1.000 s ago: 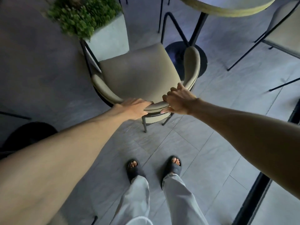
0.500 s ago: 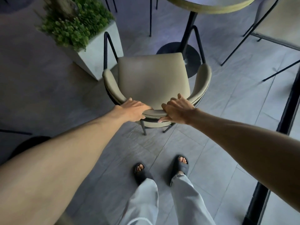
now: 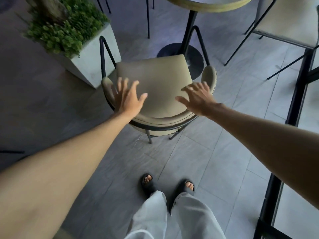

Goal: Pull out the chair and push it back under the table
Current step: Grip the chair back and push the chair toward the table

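Lifted off the chair [image 3: 155, 80] backrest, the left hand [image 3: 127, 99] and right hand [image 3: 198, 97] now hover, fingers spread wide, holding nothing. The chair stands just below them, with the round worktop [image 3: 207, 6] beyond the fingertips.

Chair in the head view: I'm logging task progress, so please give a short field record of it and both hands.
chair: upright, facing the table, seat front near its base
left hand: open, fingers spread, above left armrest
right hand: open, fingers spread, near right armrest
contact with chair: cannot tell, blurred
planter: on the floor beside the chair
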